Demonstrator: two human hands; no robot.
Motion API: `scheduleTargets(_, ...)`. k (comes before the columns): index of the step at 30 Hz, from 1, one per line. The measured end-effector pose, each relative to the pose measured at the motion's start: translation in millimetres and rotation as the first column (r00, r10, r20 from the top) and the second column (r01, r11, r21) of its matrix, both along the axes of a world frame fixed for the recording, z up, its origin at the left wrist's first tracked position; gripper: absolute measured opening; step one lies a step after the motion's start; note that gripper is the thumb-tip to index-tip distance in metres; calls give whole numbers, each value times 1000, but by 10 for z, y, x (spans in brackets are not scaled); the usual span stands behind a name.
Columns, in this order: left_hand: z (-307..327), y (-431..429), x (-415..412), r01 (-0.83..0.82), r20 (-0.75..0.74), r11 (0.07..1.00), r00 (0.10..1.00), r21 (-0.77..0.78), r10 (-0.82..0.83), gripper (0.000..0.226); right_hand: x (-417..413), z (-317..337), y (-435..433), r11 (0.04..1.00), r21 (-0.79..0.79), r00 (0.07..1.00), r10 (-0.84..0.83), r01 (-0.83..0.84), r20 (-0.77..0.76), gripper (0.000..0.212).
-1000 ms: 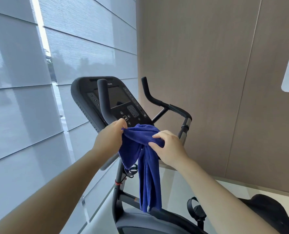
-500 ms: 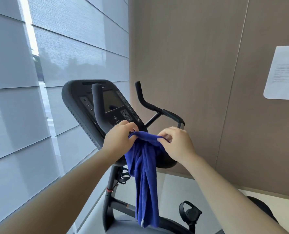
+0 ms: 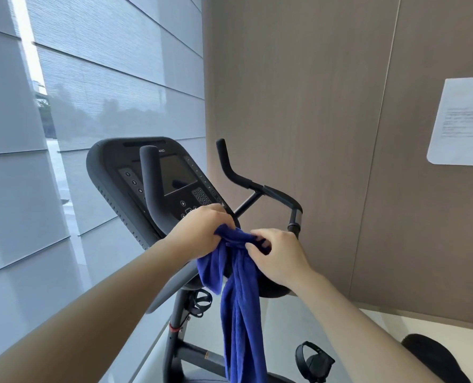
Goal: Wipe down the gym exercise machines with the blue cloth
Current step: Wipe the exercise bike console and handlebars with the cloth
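Two broad surfaces framed the corner: pale grey translucent window blinds (image 3: 91,78) on the left and brown wood-grain wall panels (image 3: 298,106) on the right. Between them stood a black upright exercise bike (image 3: 179,305). Its wide dark console (image 3: 111,172) tilted toward the camera and carried a dim rectangular screen (image 3: 177,175) ringed by small buttons. A curved black handlebar horn (image 3: 149,172) rose in front of the console, and a second bent black handlebar (image 3: 229,172) stood to its right.

A long deep-blue terry cloth (image 3: 240,313) hung just below the console's lower edge, in front of the bike's post. Its top was bunched between both hands and its tail ran out of the bottom of the picture. A white printed paper sheet (image 3: 461,120) was fixed to the right-hand panel, its text too small to read.

The person's left hand (image 3: 202,234) had its fingers curled round the gathered top of the cloth, close against the console's lower rim. The right hand (image 3: 279,258), just beside it, pinched a fold of the same cloth between thumb and fingers.

Lower down, a black strapped pedal (image 3: 312,360) showed right of the hanging cloth. A small black wire bottle cage (image 3: 200,301) was mounted on the post, partly behind the cloth, so its contents could not be made out.
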State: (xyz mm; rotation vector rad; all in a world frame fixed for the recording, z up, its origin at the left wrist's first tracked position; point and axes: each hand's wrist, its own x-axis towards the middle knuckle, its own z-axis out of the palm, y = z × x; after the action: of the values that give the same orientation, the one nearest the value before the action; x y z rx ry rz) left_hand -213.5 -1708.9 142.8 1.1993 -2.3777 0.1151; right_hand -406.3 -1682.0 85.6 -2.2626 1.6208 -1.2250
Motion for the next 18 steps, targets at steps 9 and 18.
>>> scheduleTargets(9,-190,-27,-82,-36,-79,995,996,-98,28,12,-80,-71,-7,1000,18,995,12,-10,-95,28)
scheduleTargets(18,-425,102,21,41,13,999,999,-19,-41,30,-31,-146,33,998,-37,998,46,-44,53,10)
